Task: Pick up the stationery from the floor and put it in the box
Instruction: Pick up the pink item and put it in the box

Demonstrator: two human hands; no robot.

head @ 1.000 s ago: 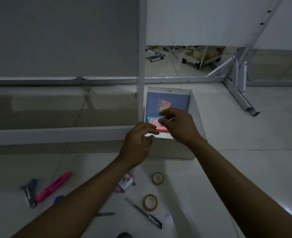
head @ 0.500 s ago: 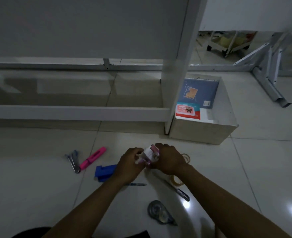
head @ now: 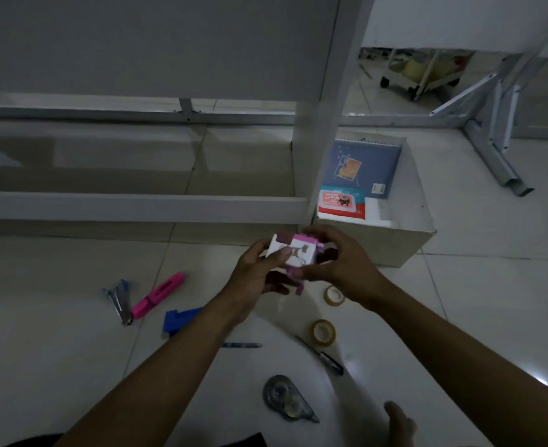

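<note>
My left hand and my right hand both grip a small pink-and-white packet, held above the floor just in front of the box. The open white box stands beside a table leg and holds a blue notebook and a red-and-teal pack. On the tiles lie a stapler, a pink highlighter, a blue block, two tape rolls, a dark pen, a short pen and a correction-tape dispenser.
A white table frame with a thick leg and low crossbars runs across the back left. Metal stand legs rest on the floor at right. A wheeled cart is far behind. A foot shows at the bottom.
Both hands drew back from the box to the floor, picked up the pink-and-white packet, and have lifted it toward the box. The view dropped and shifted left.
</note>
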